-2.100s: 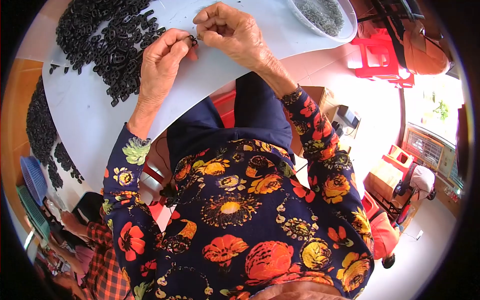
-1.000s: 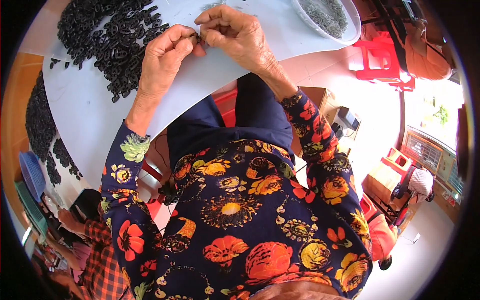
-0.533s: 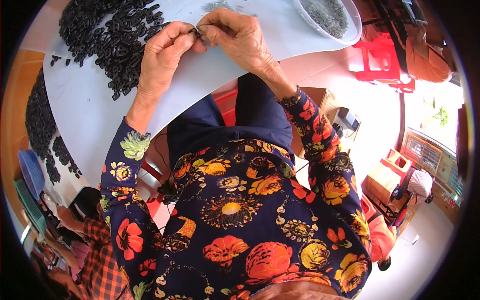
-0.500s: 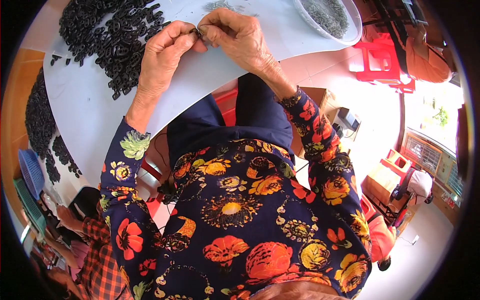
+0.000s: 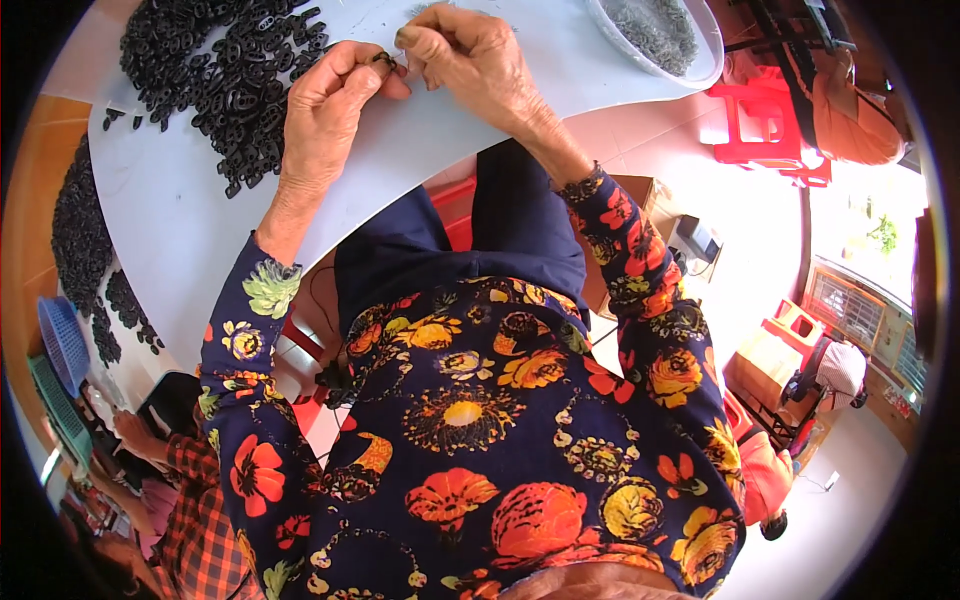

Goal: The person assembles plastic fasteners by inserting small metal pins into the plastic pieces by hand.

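Head view: both hands meet above the far edge of the white bench [image 5: 200,230], pinched on one small dark part [image 5: 385,62] between them. Left hand [image 5: 325,105] is closed, thumb and forefinger clamped on the part from its left side. Right hand [image 5: 475,60] is closed too, fingertips [image 5: 408,42] touching the same part from the right and slightly farther out. So the part sits dead between the two hands, held off the bench, neither hand clearly nearer

Part's long axis: can't tell, it's mostly covered by fingers and only a dark sliver shows. Shape and whether it's one piece or two being joined is also unreadable at this size

Pile of black parts [image 5: 220,60] lies on the bench just left of the left hand, near but not touching it; the pile runs off the top edge. More black parts [image 5: 80,240] along the bench's left rim. Clear bowl [image 5: 700,60] of grey bits sits to the right of the right hand, well apart, cut off at the top

Lower left: another person in a checked sleeve [image 5: 200,520], hands partly out of frame. Red stool [image 5: 765,120] on the floor beyond the bowl
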Action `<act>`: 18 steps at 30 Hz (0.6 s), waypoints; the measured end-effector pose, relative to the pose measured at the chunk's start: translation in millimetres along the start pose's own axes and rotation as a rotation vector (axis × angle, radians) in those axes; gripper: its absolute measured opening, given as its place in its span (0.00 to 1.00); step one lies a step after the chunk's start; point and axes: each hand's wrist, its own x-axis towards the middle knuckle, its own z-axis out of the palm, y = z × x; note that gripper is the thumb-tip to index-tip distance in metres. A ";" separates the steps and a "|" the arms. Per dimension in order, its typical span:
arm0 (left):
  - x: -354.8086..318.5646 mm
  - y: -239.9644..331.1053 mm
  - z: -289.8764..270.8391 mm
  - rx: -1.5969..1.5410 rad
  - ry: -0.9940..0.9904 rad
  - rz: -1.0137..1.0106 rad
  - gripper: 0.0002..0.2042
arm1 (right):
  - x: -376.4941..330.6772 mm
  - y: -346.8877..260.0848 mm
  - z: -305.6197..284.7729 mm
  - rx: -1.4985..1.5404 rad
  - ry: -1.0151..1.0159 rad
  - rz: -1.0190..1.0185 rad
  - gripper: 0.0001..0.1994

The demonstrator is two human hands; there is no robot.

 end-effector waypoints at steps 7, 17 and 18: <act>1.3 0.0 -0.6 -0.023 -0.017 0.006 0.07 | -1.2 3.8 -2.4 0.010 -0.077 -0.067 0.07; -1.3 2.0 -1.0 0.092 -0.015 0.050 0.09 | -4.2 1.0 11.4 -0.006 0.043 -0.086 0.08; -1.0 1.8 -1.4 0.095 -0.015 0.051 0.09 | -3.7 1.2 11.1 0.033 0.020 -0.043 0.09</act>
